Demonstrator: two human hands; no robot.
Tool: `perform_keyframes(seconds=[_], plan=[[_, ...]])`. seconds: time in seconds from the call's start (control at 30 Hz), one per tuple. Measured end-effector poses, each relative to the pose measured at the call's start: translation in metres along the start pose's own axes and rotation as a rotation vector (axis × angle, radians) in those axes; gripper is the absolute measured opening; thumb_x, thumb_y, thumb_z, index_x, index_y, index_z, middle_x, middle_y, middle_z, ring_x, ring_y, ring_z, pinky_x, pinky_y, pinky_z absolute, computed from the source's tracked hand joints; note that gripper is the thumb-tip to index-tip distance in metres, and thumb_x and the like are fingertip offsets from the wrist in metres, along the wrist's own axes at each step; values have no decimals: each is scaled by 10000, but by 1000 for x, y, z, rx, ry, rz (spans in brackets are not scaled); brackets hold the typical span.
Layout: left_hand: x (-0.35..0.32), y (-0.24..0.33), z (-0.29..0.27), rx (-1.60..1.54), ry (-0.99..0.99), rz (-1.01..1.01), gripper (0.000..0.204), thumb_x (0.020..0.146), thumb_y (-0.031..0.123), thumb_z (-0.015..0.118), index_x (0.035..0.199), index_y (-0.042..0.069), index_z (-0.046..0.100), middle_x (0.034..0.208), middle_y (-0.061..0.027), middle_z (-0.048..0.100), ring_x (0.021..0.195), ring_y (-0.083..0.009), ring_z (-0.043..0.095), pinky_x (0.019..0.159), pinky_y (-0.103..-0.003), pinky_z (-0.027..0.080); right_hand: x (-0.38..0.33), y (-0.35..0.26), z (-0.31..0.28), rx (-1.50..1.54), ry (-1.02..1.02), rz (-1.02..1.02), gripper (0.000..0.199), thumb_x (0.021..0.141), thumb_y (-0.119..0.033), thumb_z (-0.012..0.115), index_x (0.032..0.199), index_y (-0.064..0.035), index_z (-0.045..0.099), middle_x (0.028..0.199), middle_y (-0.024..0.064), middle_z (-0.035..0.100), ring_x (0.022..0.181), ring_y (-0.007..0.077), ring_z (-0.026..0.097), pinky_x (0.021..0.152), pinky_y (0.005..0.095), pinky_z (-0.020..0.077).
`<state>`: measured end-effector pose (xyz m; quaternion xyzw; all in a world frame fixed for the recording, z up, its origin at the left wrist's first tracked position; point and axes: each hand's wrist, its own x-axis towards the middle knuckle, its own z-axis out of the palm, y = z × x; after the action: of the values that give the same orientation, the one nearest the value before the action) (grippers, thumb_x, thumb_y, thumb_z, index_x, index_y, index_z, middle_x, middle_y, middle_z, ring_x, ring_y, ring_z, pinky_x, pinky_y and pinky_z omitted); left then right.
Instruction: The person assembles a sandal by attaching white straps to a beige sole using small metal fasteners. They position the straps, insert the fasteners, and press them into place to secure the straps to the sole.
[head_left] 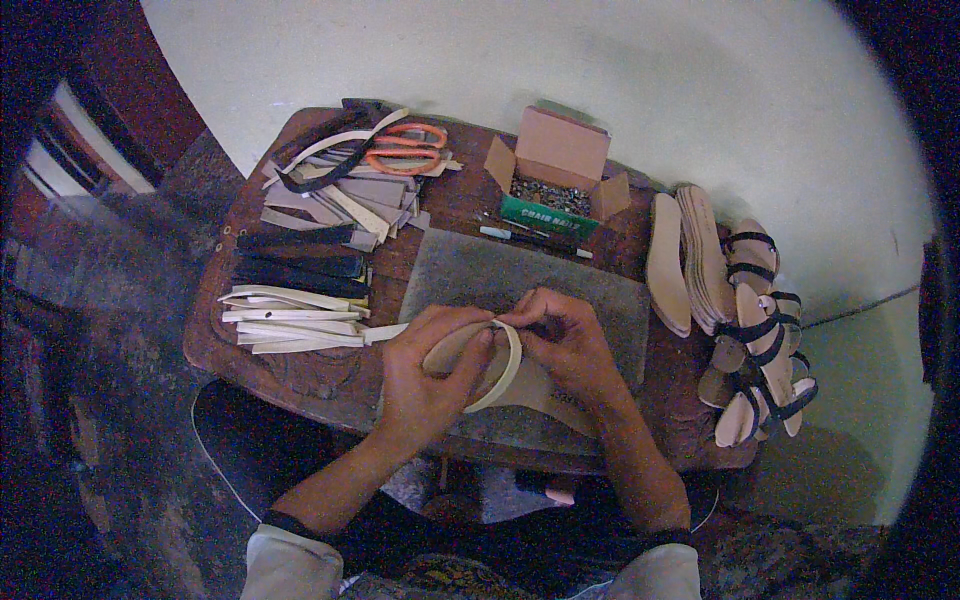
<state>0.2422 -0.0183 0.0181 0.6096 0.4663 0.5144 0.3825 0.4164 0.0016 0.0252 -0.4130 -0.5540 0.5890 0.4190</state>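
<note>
Nearest the camera, two light sleeves point(290, 565) frame the lower edge. Beyond them stands a dark wooden desk point(690, 395), its middle under a gray mat point(470, 265). Dark-strapped sandals point(765, 340) pile at the desk's right end beside stacked soles point(700, 265); cut strips point(295, 318) lie left. An open green box point(545, 222) of small metal pieces stands behind the mat. Over the mat, the left hand point(430, 370) curls round a beige sole point(540, 395), thumb inside the cream strap point(516, 360) looping over it; the right hand point(565, 340) pinches near the strap's upper end, fingertips together. Orange-handled scissors point(400, 153) rest at back left.
</note>
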Motion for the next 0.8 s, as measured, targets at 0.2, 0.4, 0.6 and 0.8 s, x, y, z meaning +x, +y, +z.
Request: perform_keyframes(seconds=[0.2, 0.4, 0.6, 0.8], plan=[[-1, 0, 0, -3, -13, 5, 171, 829, 81, 646, 982, 8, 665, 919, -136, 645, 852, -225, 632, 761, -323, 492, 0, 10, -3, -53, 5, -63, 115, 777, 38, 663, 854, -24, 605, 877, 39, 584, 827, 108, 559, 749, 237, 457], [-1, 1, -1, 7, -12, 20, 165, 834, 79, 637, 976, 0, 663, 918, -141, 648, 854, -228, 634, 762, -322, 492, 0, 5, 1, -14, -9, -56, 125, 783, 50, 644, 859, -30, 585, 878, 38, 568, 828, 107, 551, 749, 234, 454], [-1, -5, -1, -33, -18, -10, 173, 838, 96, 643, 980, 0, 661, 924, -134, 651, 858, -219, 633, 772, -318, 490, 0, 5, 0, -83, 4, -34, 134, 799, 17, 650, 914, -29, 599, 904, 43, 606, 867, 120, 580, 795, 256, 468], [0, 2, 1, -40, -4, -141, 203, 838, 122, 658, 1007, 9, 646, 930, -120, 665, 850, -187, 640, 766, -298, 501, 1, -8, 3, -95, 47, 86, 221, 802, -32, 681, 1015, -23, 622, 981, 58, 653, 949, 135, 608, 865, 294, 483]])
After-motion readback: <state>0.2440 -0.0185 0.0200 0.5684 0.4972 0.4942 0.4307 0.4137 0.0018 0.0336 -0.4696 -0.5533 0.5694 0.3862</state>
